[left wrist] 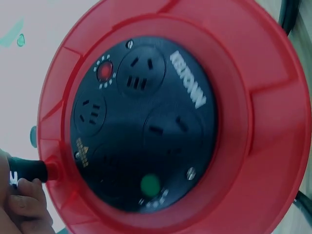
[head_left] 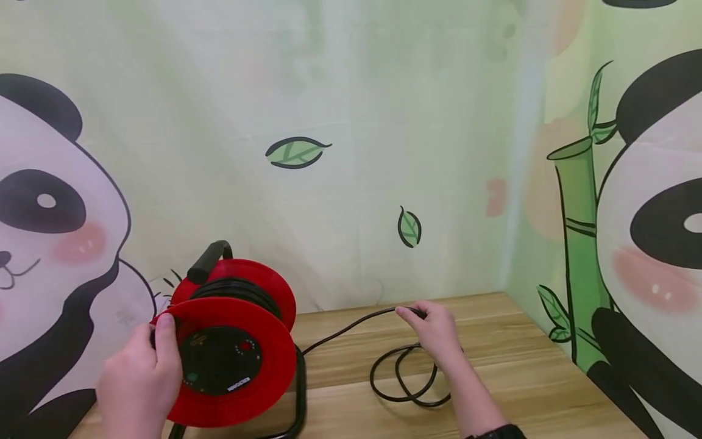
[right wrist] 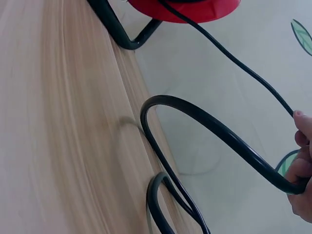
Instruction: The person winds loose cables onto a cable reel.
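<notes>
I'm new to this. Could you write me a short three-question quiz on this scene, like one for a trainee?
1. True or false: the reel has a blue rim.
2. What does the right grip hold? A) a screwdriver; B) black cable; C) a paper cup.
3. Fill in: in the left wrist view, white capitals on the panel spell ____.

Key: 1. False, it's red. 2. B. 3. KELTONN.

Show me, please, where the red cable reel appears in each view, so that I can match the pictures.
Head: the red cable reel sits low, left of centre.
Left wrist: it fills most of the picture, its black socket panel facing the camera.
Right wrist: only its red edge shows, at the top, right of centre.
Shared landmark: the black tubular stand, partly visible in every view.
</notes>
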